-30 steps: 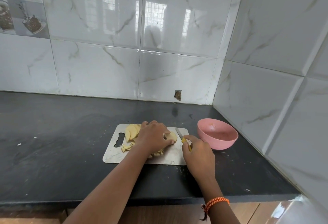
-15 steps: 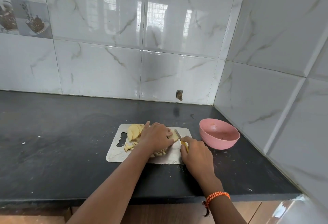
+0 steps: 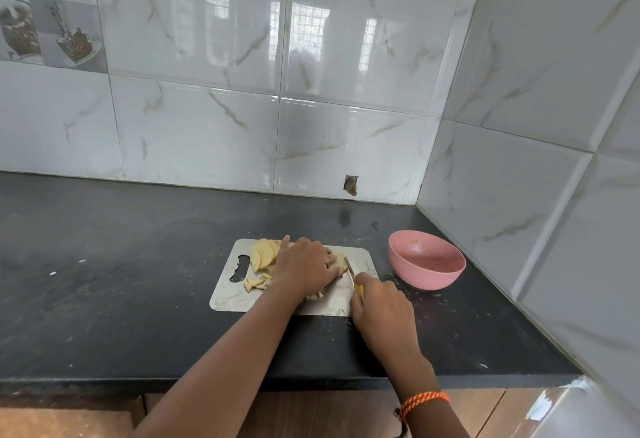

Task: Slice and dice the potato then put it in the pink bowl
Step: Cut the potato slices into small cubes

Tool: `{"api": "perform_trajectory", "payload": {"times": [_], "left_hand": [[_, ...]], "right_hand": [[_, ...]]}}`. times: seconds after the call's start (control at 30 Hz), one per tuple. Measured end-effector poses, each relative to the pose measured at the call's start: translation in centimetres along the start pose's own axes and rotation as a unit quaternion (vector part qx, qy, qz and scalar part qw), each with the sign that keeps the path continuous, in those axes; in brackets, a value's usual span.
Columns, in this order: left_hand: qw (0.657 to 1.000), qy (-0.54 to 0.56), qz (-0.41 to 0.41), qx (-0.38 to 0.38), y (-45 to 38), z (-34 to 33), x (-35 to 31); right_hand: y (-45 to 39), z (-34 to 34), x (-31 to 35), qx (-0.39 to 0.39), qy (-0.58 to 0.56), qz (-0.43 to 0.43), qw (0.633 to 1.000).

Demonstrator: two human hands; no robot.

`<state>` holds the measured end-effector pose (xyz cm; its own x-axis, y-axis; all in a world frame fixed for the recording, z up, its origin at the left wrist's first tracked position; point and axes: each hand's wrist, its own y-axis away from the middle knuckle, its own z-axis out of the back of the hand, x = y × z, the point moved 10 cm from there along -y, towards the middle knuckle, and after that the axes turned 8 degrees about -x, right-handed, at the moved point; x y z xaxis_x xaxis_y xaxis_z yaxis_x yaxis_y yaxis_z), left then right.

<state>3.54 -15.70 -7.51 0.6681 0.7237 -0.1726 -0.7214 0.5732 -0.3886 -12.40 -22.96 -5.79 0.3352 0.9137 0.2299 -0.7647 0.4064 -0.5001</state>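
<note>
On the board [image 3: 235,299], the left hand [image 3: 304,266] presses the potato [image 3: 338,262], fingers curled over it. Just right of it, the right hand [image 3: 379,309] grips the knife [image 3: 353,273], blade pointing away from the person.

1. Dark stone counter [image 3: 104,281], speckled with crumbs, tucked into a corner.
2. Glossy white marble-look tiles [image 3: 194,136] on both walls, window reflections in them.
3. Picture tile [image 3: 45,11] top left.
4. Small hole [image 3: 350,185] low in the back wall.

Potato slices [image 3: 264,254] on board [image 3: 228,295]; bowl [image 3: 426,266] right, seemingly apart.
</note>
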Motion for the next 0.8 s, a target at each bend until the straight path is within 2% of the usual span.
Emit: {"api": "perform_trajectory", "payload": {"times": [0.2, 0.4, 0.63, 0.8], "left_hand": [[1.000, -0.030, 0.006, -0.003, 0.4, 0.6, -0.1], [1.000, -0.018, 0.005, -0.002, 0.5, 0.7, 0.0], [1.000, 0.004, 0.015, -0.005, 0.6, 0.8, 0.3], [1.000, 0.013, 0.020, -0.002, 0.7, 1.1, 0.3]], "right_hand": [[1.9, 1.2, -0.5, -0.012, -0.016, -0.011, 1.000], [0.5, 2.2, -0.4, -0.065, -0.060, -0.022, 0.996], [-2.3, -0.5, 0.3, -0.027, -0.057, -0.010, 0.998], [-2.7, -0.8, 0.2, -0.040, -0.049, -0.001, 0.998]]}}
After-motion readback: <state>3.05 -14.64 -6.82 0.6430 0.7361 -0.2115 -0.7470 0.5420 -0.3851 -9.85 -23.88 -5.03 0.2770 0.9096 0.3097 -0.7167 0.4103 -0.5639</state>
